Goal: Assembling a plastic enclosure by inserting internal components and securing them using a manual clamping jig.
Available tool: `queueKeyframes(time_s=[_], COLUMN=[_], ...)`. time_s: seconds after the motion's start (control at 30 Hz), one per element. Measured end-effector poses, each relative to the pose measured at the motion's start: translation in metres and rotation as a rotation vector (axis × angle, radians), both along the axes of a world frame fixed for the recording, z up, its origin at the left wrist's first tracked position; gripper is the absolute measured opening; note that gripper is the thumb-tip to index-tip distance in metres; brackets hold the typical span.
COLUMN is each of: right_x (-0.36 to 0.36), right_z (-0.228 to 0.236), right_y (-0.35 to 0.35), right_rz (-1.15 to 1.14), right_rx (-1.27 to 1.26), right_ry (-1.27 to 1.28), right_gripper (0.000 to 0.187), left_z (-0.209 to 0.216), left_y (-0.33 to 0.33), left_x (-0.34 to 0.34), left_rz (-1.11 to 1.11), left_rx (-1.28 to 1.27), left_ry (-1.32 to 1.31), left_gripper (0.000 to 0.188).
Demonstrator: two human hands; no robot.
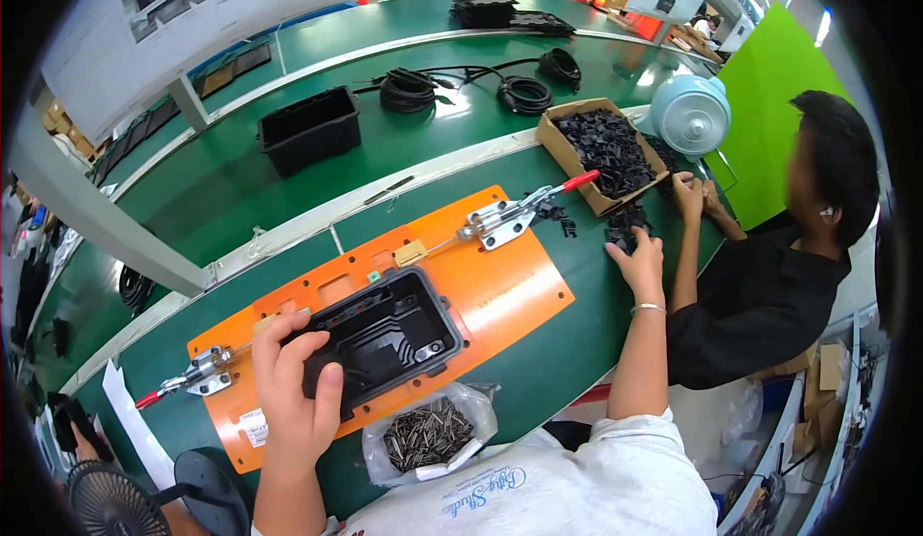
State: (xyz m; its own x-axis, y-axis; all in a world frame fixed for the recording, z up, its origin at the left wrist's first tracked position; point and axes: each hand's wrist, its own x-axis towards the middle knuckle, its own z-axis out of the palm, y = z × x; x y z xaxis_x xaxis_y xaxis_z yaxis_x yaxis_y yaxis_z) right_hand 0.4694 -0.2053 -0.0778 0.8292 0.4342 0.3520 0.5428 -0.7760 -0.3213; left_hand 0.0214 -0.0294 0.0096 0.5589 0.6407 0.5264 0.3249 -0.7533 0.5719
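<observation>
A black rectangular plastic housing [399, 339], its hollow side up, sits in an orange fixture plate [519, 286]. My left hand [296, 373] is at the housing's left end, with thumb and fingers apart; whether the fingertips touch the wall is hard to tell. My right hand [638, 262] reaches to a small heap of black plastic clips [630, 219] on the green bench, thumb and fingers closing on a piece there. Red-handled toggle clamps stand at either end of the plate, a right clamp [500, 224] and a left clamp [204, 373].
A cardboard box [558, 142] full of small black parts stands beyond my right hand. Close to me lies a plastic bag [486, 421] of metal screws. A black bin [308, 132] and coiled cables [409, 91] rest farther back. A co-worker [769, 276] works at the right.
</observation>
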Motion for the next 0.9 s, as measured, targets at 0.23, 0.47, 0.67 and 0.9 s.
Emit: queueKeyframes(time_s=[0.23,0.47,0.67,0.9], right_x=[0.005,-0.011,-0.142,-0.251], right_z=[-0.015,0.001,0.099,0.125], right_y=[0.005,0.008,0.048,0.108], right_rz=[0.27,0.394,0.822,1.136], right_rx=[0.178,0.417,1.009,0.621], right_ry=[-0.001,0.173,1.001,1.756], right_gripper=[0.025,0.012,0.02,0.019], left_z=[-0.004,-0.003,0.006,0.018], left_y=[0.004,0.007,0.008,-0.019], left_x=[0.0,-0.002,-0.009,-0.015], left_rz=[-0.017,-0.037,0.024,-0.28], left_rx=[-0.05,-0.052,0.021,-0.7], left_ry=[-0.086,-0.16,-0.133,-0.507], left_gripper=[0.022,0.023,0.018,0.054])
